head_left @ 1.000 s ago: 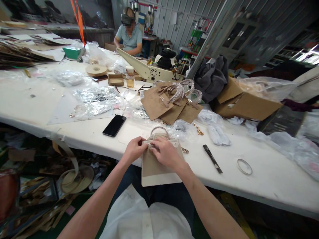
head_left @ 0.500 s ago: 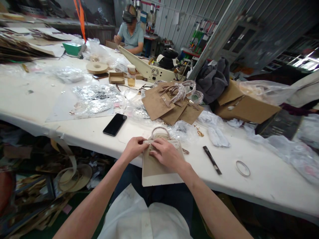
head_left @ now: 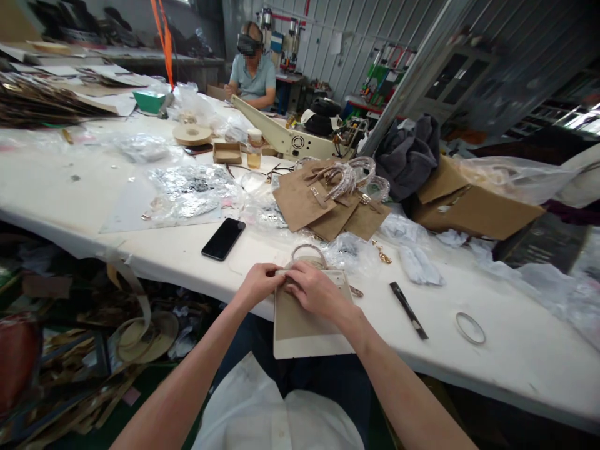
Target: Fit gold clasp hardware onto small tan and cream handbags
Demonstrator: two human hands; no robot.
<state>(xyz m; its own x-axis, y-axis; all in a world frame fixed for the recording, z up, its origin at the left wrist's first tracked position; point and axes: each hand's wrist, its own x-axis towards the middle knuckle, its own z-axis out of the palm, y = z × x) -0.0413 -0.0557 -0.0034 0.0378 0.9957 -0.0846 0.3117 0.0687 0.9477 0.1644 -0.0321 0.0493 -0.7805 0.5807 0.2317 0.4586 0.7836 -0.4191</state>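
A beige handbag panel (head_left: 304, 328) with a curved handle (head_left: 308, 249) at its far side lies over the table's front edge, its near part above my lap. My left hand (head_left: 260, 282) grips the panel's upper left corner between thumb and fingers. Across the upper part rests my right hand (head_left: 315, 289), its fingers bent and pressed together near that same corner. Whatever small piece may be under those fingertips is hidden. A metal clasp-like piece (head_left: 357, 292) sticks out at the panel's right side.
A black phone (head_left: 224, 239) lies left of the panel. Brown bag panels with wrapped handles (head_left: 309, 203) are piled beyond it. To the right are a dark flat strip (head_left: 409, 310), a ring (head_left: 470, 328) and a cardboard box (head_left: 478, 206). A co-worker (head_left: 253, 72) sits across the table.
The whole view has shifted slightly, so things appear a little farther right and lower. Both hands stay at the panel's upper left corner, with the right fingers slightly more bent.
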